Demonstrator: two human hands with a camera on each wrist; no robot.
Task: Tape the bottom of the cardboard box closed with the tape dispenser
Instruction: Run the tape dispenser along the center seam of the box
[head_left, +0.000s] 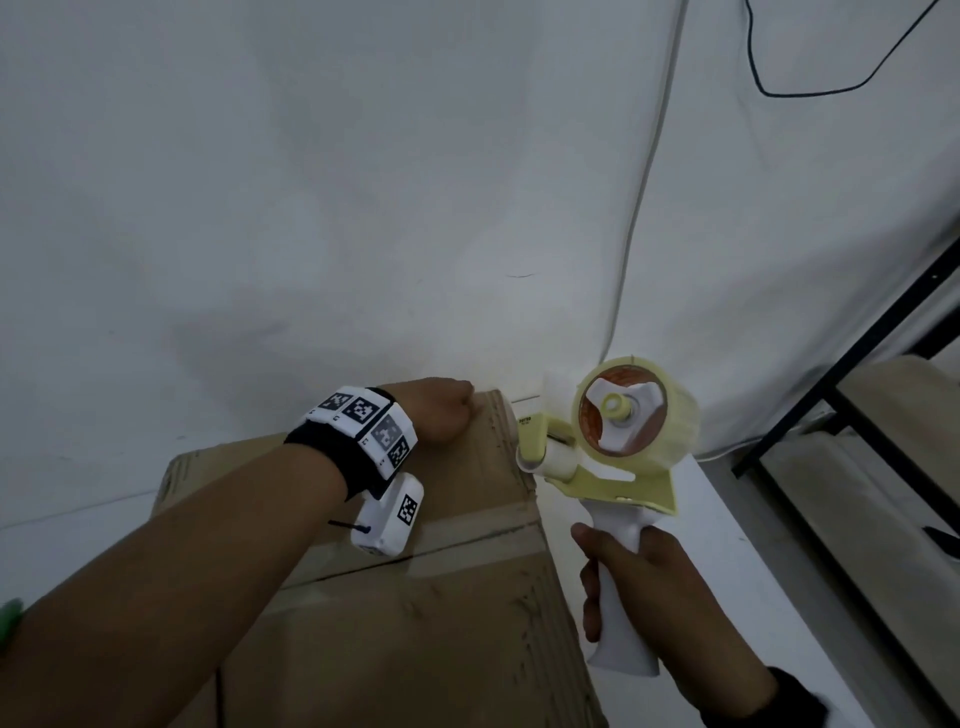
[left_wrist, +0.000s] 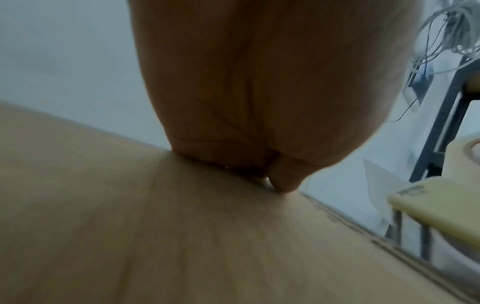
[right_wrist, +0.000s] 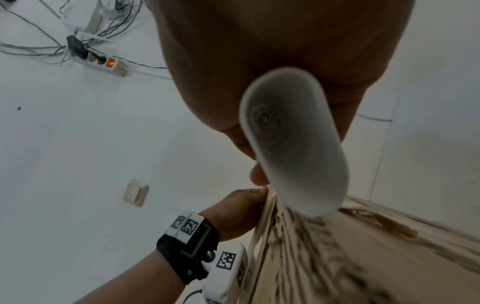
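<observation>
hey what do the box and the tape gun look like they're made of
Box: brown corrugated cardboard, matte, fluted edge showing.
Tape gun: seemingly moulded plastic, pale yellow frame, smooth white grip.
Its roll: clear glossy film, probably plastic.

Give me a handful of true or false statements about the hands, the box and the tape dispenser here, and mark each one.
1. The right hand grips the tape dispenser by its white handle. True.
2. The left hand rests at the far edge of the cardboard box. True.
3. The dispenser's roll is empty. False: it still carries clear tape.
4. The dispenser lies flat on the box. False: it is held beside the box's far right corner.
5. A black cable lies on the floor. True.
</observation>
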